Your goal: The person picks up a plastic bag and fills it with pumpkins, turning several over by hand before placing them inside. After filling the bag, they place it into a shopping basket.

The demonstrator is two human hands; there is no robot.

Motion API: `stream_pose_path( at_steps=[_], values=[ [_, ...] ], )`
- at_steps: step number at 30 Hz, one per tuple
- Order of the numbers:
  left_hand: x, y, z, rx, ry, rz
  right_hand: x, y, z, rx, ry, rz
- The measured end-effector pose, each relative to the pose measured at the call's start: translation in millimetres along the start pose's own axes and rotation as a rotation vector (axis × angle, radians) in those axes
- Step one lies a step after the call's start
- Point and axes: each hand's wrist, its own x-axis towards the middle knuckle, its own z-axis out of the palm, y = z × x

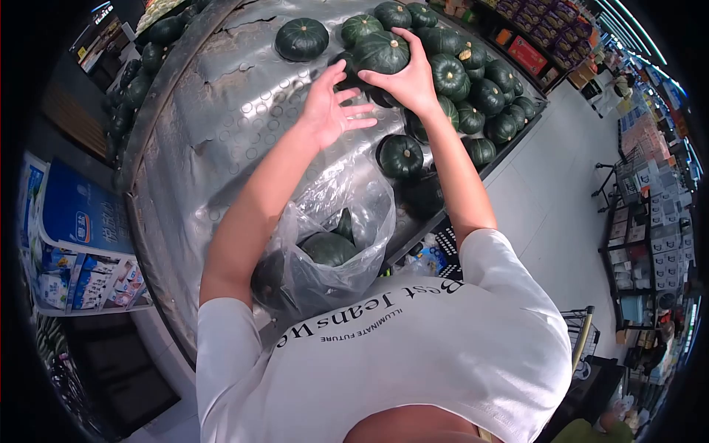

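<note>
My right hand (410,80) is closed around a dark green pumpkin (381,53), thumb along its near side and fingers over its far edge. It sits against other pumpkins in a heap. Just to the left, my left hand (330,112) is empty, its fingers spread and pointing toward that pumpkin. Close to my body, a clear plastic bag (373,203) stands open on the display table, with at least one green pumpkin (329,249) inside. One pumpkin (302,39) lies apart at the far left, and another (401,156) rests right of the bag.
A grey dimpled mat (221,133) covers the table, torn near its far edge. Several pumpkins (487,96) are piled along the right side. A blue display stand (85,207) is at left. Shelves (650,251) and a shopping cart (583,332) stand across the aisle at right.
</note>
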Motion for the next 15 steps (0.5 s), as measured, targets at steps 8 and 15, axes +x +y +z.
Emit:
stream_pose_path(
  at_steps=[8, 15],
  values=[
    [-84.9, 16.5, 5.4, 0.08, -0.177, 0.071, -52.1, -77.1, -21.5, 0.214, -0.375, -0.404],
    [-122.8, 19.4, -23.9, -0.076, -0.454, -0.349, -64.1, -89.8, -7.4, 0.622, -0.471, -0.516]
  ],
)
